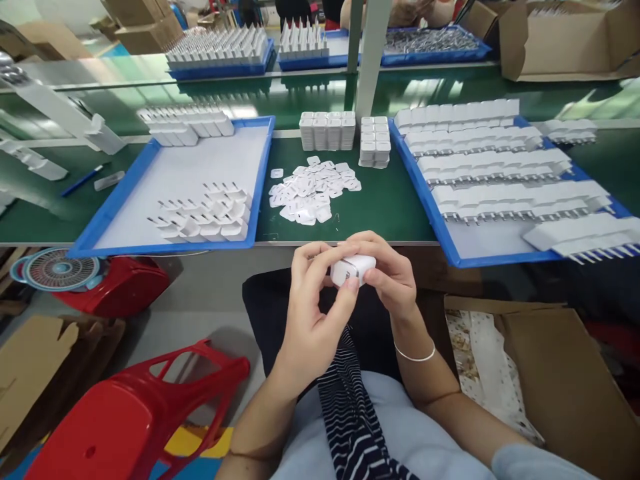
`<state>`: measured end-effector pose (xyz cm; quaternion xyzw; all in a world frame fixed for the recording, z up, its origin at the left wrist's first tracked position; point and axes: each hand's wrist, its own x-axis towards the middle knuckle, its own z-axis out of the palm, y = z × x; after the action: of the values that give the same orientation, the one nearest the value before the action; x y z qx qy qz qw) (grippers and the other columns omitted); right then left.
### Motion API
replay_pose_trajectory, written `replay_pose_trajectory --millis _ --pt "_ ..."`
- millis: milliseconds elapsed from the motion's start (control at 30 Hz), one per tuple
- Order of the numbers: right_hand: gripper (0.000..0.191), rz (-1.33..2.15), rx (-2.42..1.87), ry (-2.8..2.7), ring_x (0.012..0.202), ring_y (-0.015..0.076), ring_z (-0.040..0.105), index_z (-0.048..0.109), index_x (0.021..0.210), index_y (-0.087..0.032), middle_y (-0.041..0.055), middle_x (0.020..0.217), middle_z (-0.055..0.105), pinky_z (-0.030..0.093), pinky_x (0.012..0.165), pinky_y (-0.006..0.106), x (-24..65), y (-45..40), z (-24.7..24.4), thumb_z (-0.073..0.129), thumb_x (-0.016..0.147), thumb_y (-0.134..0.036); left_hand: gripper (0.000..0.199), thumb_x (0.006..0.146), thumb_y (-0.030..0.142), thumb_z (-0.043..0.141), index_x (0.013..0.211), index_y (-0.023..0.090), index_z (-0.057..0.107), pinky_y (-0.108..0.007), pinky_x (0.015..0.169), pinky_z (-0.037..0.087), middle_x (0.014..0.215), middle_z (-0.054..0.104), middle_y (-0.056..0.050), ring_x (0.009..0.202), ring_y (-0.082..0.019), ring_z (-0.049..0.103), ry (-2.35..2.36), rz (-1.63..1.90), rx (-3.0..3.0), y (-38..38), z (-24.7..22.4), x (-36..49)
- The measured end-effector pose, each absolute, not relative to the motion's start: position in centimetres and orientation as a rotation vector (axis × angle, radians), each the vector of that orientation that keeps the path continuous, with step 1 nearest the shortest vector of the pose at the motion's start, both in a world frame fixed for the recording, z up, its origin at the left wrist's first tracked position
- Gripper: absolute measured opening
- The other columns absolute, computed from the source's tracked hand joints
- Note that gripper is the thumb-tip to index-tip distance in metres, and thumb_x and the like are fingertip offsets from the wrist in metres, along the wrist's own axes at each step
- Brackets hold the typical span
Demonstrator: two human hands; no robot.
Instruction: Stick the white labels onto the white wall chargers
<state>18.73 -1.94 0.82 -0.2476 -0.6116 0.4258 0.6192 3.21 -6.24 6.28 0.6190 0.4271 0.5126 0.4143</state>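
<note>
Just past my lap, a white plastic charger housing (365, 264) is held between both hands. My left hand (314, 303) closes on its left end, thumb on the near face by a small opening. Wrapped round the right end is my right hand (397, 272), its fingertips on the top and side. A seam crosses the housing; whether the end piece is fully seated I cannot tell. Beyond my hands lies a loose pile of thin white square plates (313, 192), with stacked white square pieces (327, 131) behind it.
A blue-rimmed tray (195, 163) on the left bears white housings with metal pins (220, 217). Another blue tray (483, 245) on the right holds rows of white housings (500, 163). A post (373, 60) rises behind. A red stool (115, 413) and cardboard box (565, 360) flank me.
</note>
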Motion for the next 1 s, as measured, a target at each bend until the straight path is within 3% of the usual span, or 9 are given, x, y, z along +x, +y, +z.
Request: replay_pose_trajectory --millis 100,233,500,700,1000 --pt "0.030 0.964 -0.537 -1.497 0.104 0.0244 0.063 0.075 0.122 -0.033 0.0060 0.111 0.068 0.054 0.090 0.041 19.7 -2.1 1.0 0.067 0.094 -0.033 0.025 0.095 0.022 0.065 0.117 0.028 0.074 -0.026 0.087 0.062 0.125 0.060 -0.007 0.122 -0.022 0.060 1.025 1.284 1.490 -6.3 6.8 3.5" --pt "0.031 0.949 -0.537 -1.540 0.101 0.0246 0.064 0.076 0.122 -0.032 0.0063 0.108 0.067 0.055 0.088 0.040 20.6 -2.3 1.4 0.070 0.092 -0.033 0.026 0.089 0.017 0.072 0.111 0.028 0.079 -0.025 0.082 0.065 0.113 0.066 -0.006 0.110 -0.020 0.067 0.961 1.233 1.443 -5.8 7.0 3.1" --pt "0.032 0.967 -0.572 -1.542 0.100 0.0235 0.064 0.075 0.126 -0.033 0.0053 0.107 0.066 0.056 0.088 0.039 20.6 -3.0 2.3 0.068 0.094 -0.033 0.027 0.086 0.015 0.074 0.109 0.030 0.081 -0.022 0.078 0.065 0.102 0.067 -0.004 0.095 -0.014 0.070 1.010 1.222 1.521 -5.6 7.3 2.6" --pt "0.033 0.969 -0.638 -1.624 0.096 0.0232 0.064 0.074 0.128 -0.034 0.0058 0.106 0.066 0.057 0.084 0.039 21.1 -3.5 3.1 0.066 0.096 -0.033 0.026 0.081 0.013 0.077 0.101 0.028 0.083 -0.017 0.064 0.063 0.096 0.068 -0.003 0.079 -0.011 0.068 1.027 1.196 1.638 -5.3 7.2 2.0" --pt "0.032 0.978 -0.654 -1.626 0.094 0.0224 0.064 0.074 0.127 -0.033 0.0057 0.103 0.066 0.057 0.083 0.038 20.9 -3.7 3.2 0.065 0.097 -0.029 0.032 0.078 0.007 0.076 0.100 0.029 0.083 -0.015 0.060 0.060 0.092 0.068 -0.002 0.078 -0.010 0.067 1.029 1.221 1.672 -5.1 6.9 2.0"
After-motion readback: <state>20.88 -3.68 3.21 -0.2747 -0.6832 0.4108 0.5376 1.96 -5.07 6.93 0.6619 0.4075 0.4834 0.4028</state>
